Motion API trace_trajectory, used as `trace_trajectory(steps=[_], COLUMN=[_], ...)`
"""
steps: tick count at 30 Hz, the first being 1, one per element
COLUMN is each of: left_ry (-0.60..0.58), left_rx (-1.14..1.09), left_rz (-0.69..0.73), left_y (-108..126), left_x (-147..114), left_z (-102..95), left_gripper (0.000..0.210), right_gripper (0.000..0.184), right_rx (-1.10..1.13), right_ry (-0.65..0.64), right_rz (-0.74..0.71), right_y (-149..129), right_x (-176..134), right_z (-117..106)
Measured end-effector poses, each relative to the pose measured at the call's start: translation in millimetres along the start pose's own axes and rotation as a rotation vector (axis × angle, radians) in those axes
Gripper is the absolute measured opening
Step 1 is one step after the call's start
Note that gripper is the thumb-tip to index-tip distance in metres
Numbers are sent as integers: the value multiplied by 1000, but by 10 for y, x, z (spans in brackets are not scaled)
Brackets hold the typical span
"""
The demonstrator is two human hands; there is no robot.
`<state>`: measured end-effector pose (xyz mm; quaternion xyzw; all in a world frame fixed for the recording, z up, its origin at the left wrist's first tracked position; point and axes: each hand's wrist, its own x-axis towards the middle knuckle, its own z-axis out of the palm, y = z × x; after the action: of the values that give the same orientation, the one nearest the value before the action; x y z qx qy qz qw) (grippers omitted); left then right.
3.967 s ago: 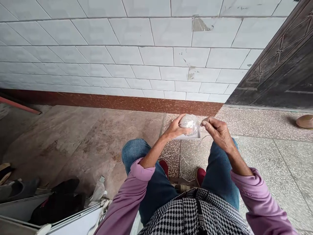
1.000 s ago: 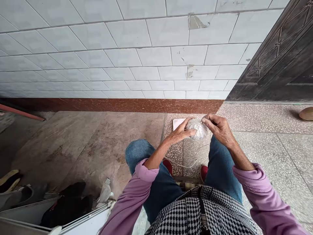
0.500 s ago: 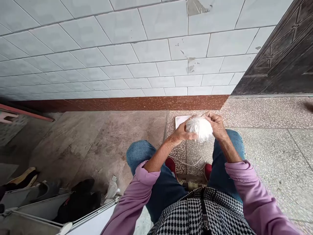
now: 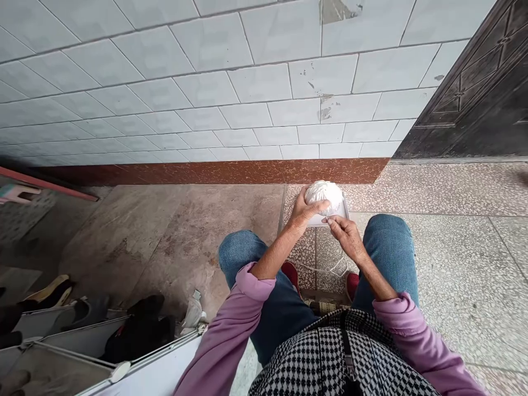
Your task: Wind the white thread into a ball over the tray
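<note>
A ball of white yarn (image 4: pixel 324 192) is held up in front of my knees, its wound strands showing on top. My left hand (image 4: pixel 304 209) is wrapped around its left side, with the thumb across the near face. Just below the ball, the thumb and fingertips of my right hand (image 4: pixel 344 234) are pinched together on what looks like a thin strand of the yarn. Beneath the ball lies a shallow white tray (image 4: pixel 345 206), partly covered by ball and hands. A loose white cord (image 4: pixel 317 269) runs over the floor between my shoes.
A tiled wall (image 4: pixel 264 82) rises straight ahead, with a dark door (image 4: pixel 478 110) at the right. At lower left stands a rack (image 4: pixel 152 360) with shoes and a crumpled plastic bag (image 4: pixel 193 312) beside it. A pink stool (image 4: pixel 18 193) is at the far left.
The ball has moved up and slightly left with my left hand and looks turned. My right hand has come from the ball's far right side down to its near edge.
</note>
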<state>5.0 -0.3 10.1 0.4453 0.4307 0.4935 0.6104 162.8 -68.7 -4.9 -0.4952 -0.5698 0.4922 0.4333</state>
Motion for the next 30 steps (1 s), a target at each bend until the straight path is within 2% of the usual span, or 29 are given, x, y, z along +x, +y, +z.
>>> trace_trajectory(steps=[3,5,7,10,13,16,24,30], left_ry=[88,72,11,-108,-261,-377,-517,-532], left_rx=[120,192,254,313,298,251,-15,-97], left_rz=[74,143,177,162,127,82,-76,-100], left_y=[-8,7,32,61,74,88,214,297], left_x=[36,29,2,-53,-97,-121,-193,-204], left_z=[-30,-43,-50,-54,-53,-47,-31,-15], left_gripper=[95,96,93,88,85,85,84,89], right_gripper=[58,58,56,54,55,59,58,49], right_rx=[-20,-31,-48,-99,-160,-175,-53,40], right_ry=[-131,-178,-144,-26,37,81,137,108], right_rz=[-18,-49,-99,-193,-245,-241,-185,-89], right_y=[-192,-365,-553,-793,-905,-890,-715,-428], right_x=[-178,-243,-237,-122,26,125,258,352], right_z=[55,9,-112,-356,-535,-583,-498,-422])
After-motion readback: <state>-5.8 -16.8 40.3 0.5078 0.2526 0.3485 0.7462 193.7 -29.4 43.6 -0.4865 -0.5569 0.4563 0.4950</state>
